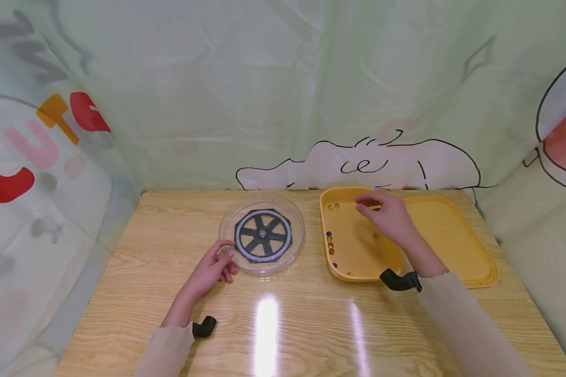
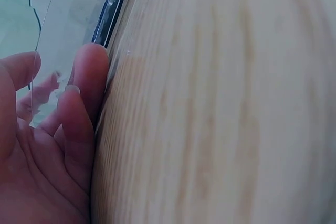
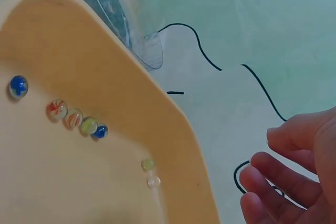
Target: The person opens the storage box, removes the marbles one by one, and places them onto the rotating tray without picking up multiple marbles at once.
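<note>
My left hand (image 1: 213,268) holds the near left rim of a clear round dish (image 1: 298,251); one finger reaches over the rim and the thumb lies outside. In the left wrist view, the fingers (image 2: 86,80) lie against the dish's transparent wall. A dark wheel-like piece with spokes and a pale ring (image 1: 263,234) shows within the dish's outline. Above the deep yellow tray (image 1: 354,254) hovers my right hand (image 1: 388,214), thumb and fingers apart, nothing visible between them. Several glass marbles (image 3: 57,109) lie in this tray, mostly along its left side.
A shallower yellow tray (image 1: 453,238) lies to the right, partly behind the right forearm. Both stand on a wooden table (image 1: 170,220). A printed curtain (image 1: 207,94) hangs behind the table's back edge. Each wrist wears a black camera mount (image 1: 400,280).
</note>
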### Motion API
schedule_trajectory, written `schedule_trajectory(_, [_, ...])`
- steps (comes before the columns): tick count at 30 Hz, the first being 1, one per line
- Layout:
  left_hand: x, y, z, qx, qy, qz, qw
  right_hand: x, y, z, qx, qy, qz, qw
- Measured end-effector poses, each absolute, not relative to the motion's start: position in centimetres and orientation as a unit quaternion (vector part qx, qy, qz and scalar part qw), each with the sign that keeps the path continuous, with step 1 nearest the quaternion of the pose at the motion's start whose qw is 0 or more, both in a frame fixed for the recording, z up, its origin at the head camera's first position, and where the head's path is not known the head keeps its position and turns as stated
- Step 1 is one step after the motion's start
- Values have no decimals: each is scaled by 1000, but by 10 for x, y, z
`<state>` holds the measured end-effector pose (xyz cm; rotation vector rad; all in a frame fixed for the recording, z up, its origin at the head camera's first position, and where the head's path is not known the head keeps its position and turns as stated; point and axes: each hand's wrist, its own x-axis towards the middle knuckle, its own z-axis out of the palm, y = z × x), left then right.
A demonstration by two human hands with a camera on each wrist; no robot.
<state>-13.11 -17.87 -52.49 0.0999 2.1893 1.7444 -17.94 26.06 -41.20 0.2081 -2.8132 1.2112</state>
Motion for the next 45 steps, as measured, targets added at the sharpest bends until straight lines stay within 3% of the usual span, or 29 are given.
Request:
schedule_trajectory(9, [-130, -178, -524, 30, 774, 608, 171, -205, 249, -422, 57, -914, 402, -19])
schedule_trajectory(18, [-122, -171, -496, 33, 770, 611, 178, -230, 240, -441, 57, -906, 415, -54])
schedule_trajectory(30, [-130, -177, -524, 28, 770, 614, 171, -251, 241, -471, 58, -888, 440, -118])
schedule_trajectory(45, [-130, -177, -524, 31, 771, 613, 168, -261, 235, -490, 88, -913, 389, -86])
